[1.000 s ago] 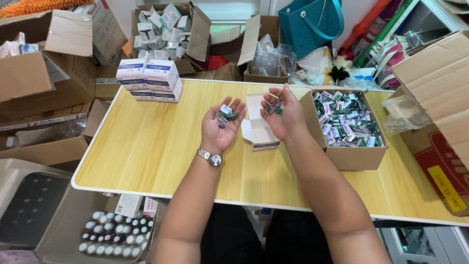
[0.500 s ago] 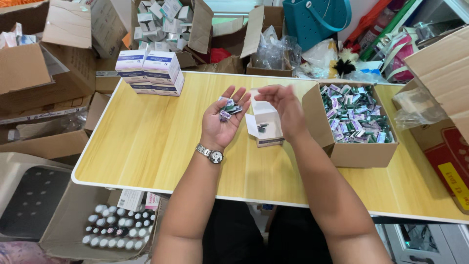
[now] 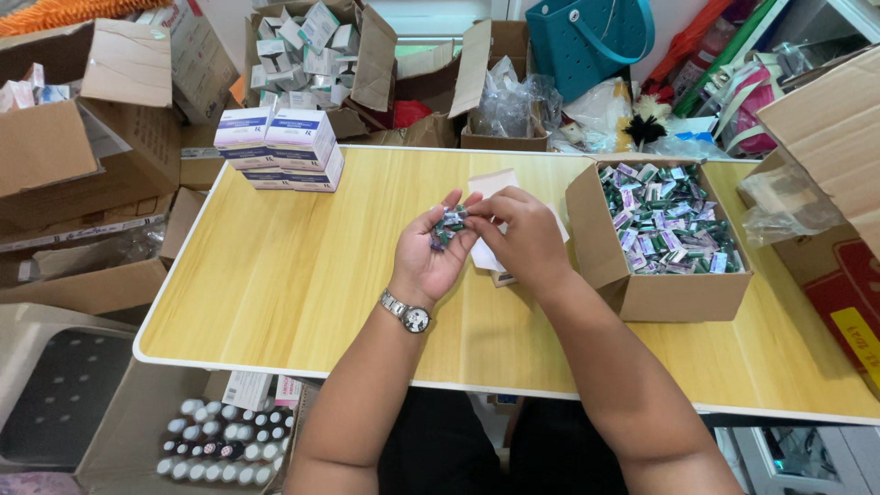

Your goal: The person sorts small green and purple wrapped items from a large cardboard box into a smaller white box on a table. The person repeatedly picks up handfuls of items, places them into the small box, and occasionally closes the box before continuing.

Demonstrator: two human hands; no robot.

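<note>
Small green-capped vials (image 3: 448, 226), purple labels, heaped in cupped left hand (image 3: 429, 261) at frame centre; right hand (image 3: 522, 234) fingertips pinching into pile, fingers narrow.

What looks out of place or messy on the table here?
Nothing is spilled or damaged. The left hand cups small green sachets while the right hand picks at them. More sachets lie in a loose jumble in the open cardboard box, and the white boxes are stacked neatly.

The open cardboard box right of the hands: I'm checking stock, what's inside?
The cardboard box holds a heap of small green and purple sachets; lower layers and the bottom are covered.
</note>
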